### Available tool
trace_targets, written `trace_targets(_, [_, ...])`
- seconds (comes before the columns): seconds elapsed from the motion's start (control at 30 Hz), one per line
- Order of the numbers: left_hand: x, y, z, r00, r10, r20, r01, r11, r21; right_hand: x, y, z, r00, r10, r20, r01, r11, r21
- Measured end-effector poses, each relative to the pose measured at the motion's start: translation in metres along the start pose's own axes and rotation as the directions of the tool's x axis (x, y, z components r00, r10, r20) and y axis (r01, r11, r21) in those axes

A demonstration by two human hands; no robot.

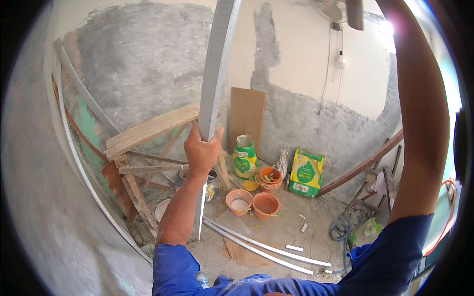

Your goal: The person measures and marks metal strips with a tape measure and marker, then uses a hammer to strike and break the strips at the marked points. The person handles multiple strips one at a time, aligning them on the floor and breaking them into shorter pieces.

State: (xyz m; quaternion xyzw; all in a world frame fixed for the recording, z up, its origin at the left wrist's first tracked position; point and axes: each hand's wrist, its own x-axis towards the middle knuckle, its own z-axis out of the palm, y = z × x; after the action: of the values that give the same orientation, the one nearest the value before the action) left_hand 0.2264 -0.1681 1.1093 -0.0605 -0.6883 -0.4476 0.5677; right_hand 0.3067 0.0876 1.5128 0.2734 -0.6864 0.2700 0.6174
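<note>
My left hand [203, 152] is wrapped around a long grey straightedge bar [216, 69], held up in front of me. The bar runs out through the top of the picture, and its lower end shows as a narrow pale strip below my fist. Raised high on the right, my right arm [422, 108] passes out through the upper edge, so its hand is hidden. A short brown piece [354, 14] hangs into view near that arm; what it belongs to is unclear.
Left of centre stands a wooden trestle [153, 128]. Orange buckets [266, 204], a yellow-green bag [306, 172] and an opened sack [244, 158] sit by the partly grey-plastered wall [143, 49]. White strips [261, 246] and a coiled hose [339, 229] lie on the floor. A fan [328, 9] hangs above.
</note>
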Motion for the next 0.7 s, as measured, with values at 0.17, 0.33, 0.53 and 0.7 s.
trace_targets(0.17, [-0.001, -0.010, -0.001, 1.000, 0.002, -0.011, 0.000, 0.994, 0.114, -0.075, -0.046, 0.027, 0.811, 0.106, 0.576, 0.238, 0.838, -0.491])
trace_targets(0.33, [-0.007, 0.007, 0.014, 1.000, -0.024, 0.010, 0.023, 0.997, 0.079, -0.057, -0.009, -0.012, 0.903, -0.201, 0.380, 0.372, 0.809, -0.455])
trace_targets(0.53, [-0.011, 0.009, -0.001, 0.998, -0.062, 0.031, 0.061, 0.997, 0.042, -0.031, 0.027, -0.008, 0.567, -0.726, 0.389, 0.816, 0.561, -0.142])
trace_targets(0.7, [-0.010, -0.004, -0.011, 0.999, -0.054, 0.001, 0.053, 0.992, 0.117, -0.097, -0.014, -0.008, 0.843, 0.019, 0.538, 0.239, 0.882, -0.406])
